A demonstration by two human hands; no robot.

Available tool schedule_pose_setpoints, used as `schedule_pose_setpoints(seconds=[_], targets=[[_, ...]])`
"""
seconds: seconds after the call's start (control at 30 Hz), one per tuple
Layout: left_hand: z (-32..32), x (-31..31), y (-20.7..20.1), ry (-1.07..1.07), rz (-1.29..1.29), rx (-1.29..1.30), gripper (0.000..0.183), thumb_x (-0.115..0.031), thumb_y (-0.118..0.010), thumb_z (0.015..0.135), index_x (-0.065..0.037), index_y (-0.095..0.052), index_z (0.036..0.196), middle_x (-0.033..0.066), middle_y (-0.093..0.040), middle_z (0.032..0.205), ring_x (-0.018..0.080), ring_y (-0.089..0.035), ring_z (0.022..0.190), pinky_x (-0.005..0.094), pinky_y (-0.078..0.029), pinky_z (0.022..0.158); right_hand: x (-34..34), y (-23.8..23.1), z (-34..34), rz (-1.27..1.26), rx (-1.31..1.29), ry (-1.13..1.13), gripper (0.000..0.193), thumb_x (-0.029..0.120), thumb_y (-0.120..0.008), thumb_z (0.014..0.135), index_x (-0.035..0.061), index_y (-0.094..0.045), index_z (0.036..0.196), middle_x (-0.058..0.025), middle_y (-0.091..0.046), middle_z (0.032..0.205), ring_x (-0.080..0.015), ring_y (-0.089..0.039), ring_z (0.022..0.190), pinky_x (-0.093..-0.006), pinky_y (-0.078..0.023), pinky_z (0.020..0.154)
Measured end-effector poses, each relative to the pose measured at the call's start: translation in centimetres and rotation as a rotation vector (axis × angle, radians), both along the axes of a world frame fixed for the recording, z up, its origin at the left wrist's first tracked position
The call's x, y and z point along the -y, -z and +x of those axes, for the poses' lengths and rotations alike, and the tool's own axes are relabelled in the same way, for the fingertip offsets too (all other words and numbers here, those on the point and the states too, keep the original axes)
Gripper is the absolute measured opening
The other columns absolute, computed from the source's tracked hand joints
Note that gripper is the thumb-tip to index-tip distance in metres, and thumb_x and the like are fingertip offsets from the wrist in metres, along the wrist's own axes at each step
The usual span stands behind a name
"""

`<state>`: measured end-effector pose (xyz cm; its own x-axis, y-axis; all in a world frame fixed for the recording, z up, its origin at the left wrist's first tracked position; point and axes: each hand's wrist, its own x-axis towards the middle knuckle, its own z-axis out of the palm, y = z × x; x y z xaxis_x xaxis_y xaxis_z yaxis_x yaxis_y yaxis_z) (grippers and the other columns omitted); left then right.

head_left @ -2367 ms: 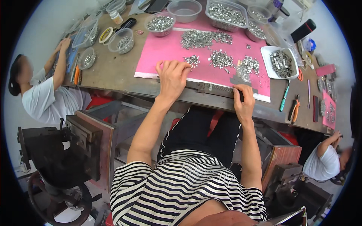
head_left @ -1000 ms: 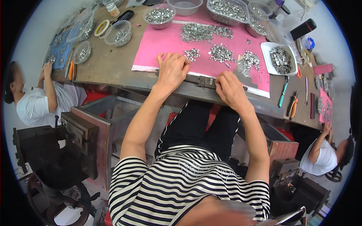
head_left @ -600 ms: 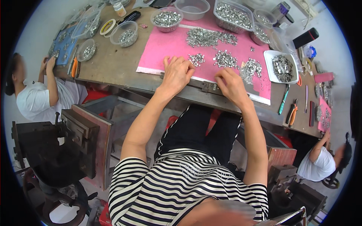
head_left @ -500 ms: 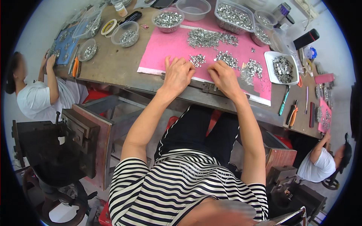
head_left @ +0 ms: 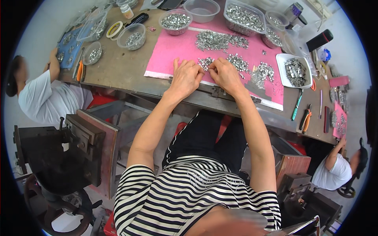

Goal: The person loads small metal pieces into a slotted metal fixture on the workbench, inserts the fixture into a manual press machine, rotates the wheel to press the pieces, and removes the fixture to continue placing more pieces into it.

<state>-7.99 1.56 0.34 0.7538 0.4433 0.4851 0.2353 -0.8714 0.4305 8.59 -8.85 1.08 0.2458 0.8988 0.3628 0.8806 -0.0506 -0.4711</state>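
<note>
We are bringing our left hand (head_left: pixel 186 77) and right hand (head_left: pixel 225 74) together, fingers curled, over a small heap of silvery metal parts (head_left: pixel 205 62) on the pink rectangular mat (head_left: pixel 173 55); what they pinch we cannot tell. Several loose heaps are still lying unsorted, while the white rectangular tray (head_left: pixel 296 71) is sitting well filled.

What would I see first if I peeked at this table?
First the bright pink mat on the brown workbench, dotted with heaps of small shiny metal parts. Right at its near edge, the left hand and the right hand meet, fingertips together by one little pile. Along the far edge stand clear tubs of the same parts.
</note>
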Motion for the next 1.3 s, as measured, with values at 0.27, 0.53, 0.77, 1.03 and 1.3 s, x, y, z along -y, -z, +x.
schedule_pose_setpoints(seconds=[0.27,0.53,0.77,1.03,1.3], targets=[[0.1,0.8,0.0,-0.025,0.052,0.009,0.006,-0.014,-0.074,0.084,-0.009,-0.071,0.087,0.0068,-0.06,0.082,0.0276,-0.061,0.088,0.0571,-0.031,0.11,0.2,-0.1,0.0,0.004,0.019,-0.003,0.011,0.012,-0.069,0.085,0.0016,-0.07,0.091,-0.0176,-0.066,0.089,-0.0394,-0.068,0.083,-0.0489,-0.055,0.074],[0.0,0.7,-0.9,-0.037,0.031,-0.081,0.006,-0.015,-0.075,0.083,-0.011,-0.071,0.086,0.0038,-0.064,0.083,0.0248,-0.063,0.091,0.0626,-0.027,0.112,4.3,-1.5,1.4,0.116,-0.131,0.057,0.009,0.008,-0.065,0.088,-0.0007,-0.063,0.089,-0.0189,-0.064,0.085,-0.0386,-0.065,0.08,-0.0451,-0.051,0.071],[2.0,6.0,-1.4,0.262,-0.108,0.16,0.007,-0.011,-0.074,0.081,-0.01,-0.069,0.085,0.0033,-0.066,0.083,0.0235,-0.064,0.087,0.0599,-0.028,0.115,11.1,-1.0,-0.1,0.142,-0.168,0.067,0.012,0.0,-0.07,0.083,0.0015,-0.061,0.091,-0.0124,-0.061,0.088,-0.0315,-0.06,0.086,-0.041,-0.047,0.077],[3.2,7.4,-0.2,0.28,-0.044,0.128,0.008,-0.011,-0.075,0.081,-0.008,-0.07,0.087,0.0043,-0.066,0.085,0.0246,-0.064,0.088,0.0591,-0.03,0.116,11.5,-0.1,-0.5,0.207,0.057,0.028,0.018,0.0,-0.073,0.078,0.0039,-0.061,0.091,-0.009,-0.059,0.092,-0.0294,-0.057,0.087,-0.0398,-0.044,0.077],[3.0,7.5,0.6,0.256,-0.153,0.219,0.01,-0.014,-0.074,0.087,-0.009,-0.073,0.096,0.0036,-0.068,0.09,0.0254,-0.063,0.091,0.0569,-0.032,0.113,12.4,-0.2,-0.2,0.283,0.089,0.048,0.018,-0.002,-0.071,0.081,0.004,-0.067,0.098,-0.0075,-0.066,0.097,-0.0274,-0.062,0.088,-0.0381,-0.045,0.077]])
